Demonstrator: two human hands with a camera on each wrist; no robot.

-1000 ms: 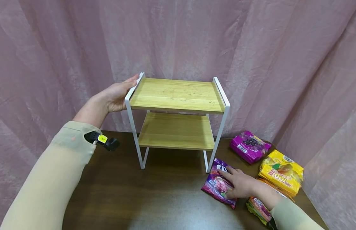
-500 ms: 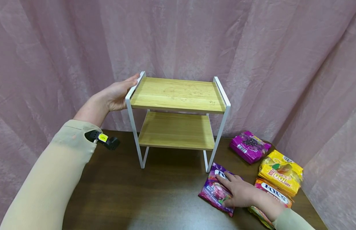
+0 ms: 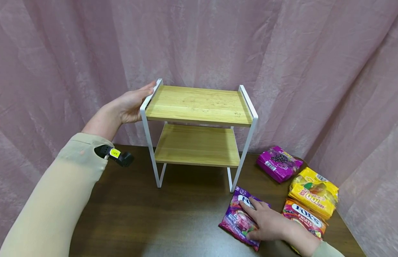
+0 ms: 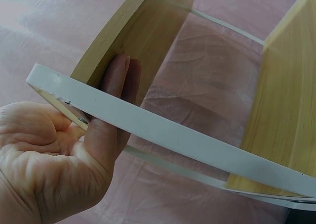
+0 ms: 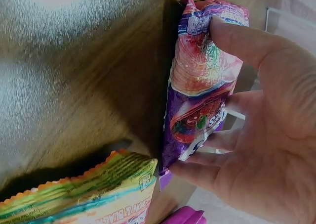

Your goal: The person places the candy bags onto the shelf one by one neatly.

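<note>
A two-tier shelf [image 3: 199,105] with pale wood boards and white metal side frames stands near the curtain. My left hand [image 3: 129,105] grips the left end of its top. In the left wrist view its fingers [image 4: 116,78] pass behind the white bar and lie under the board. A purple Fox's candy bag [image 3: 232,223] lies in front of the shelf's right leg. My right hand [image 3: 266,221] rests on it with spread, fairly straight fingers. In the right wrist view the thumb [image 5: 242,38] touches one end of the bag and the fingertips touch farther along.
An orange Fox's Fruits bag [image 3: 303,217] lies right of my right hand, partly behind the forearm. Beyond it are a yellow mango candy pack [image 3: 314,192] and a purple grape candy pack [image 3: 279,164]. Pink curtains [image 3: 199,43] hang behind the dark table [image 3: 128,214].
My right hand and the purple candy bag have slid a little toward me across the table. More of the orange bag shows now. The left hand stays on the shelf.
</note>
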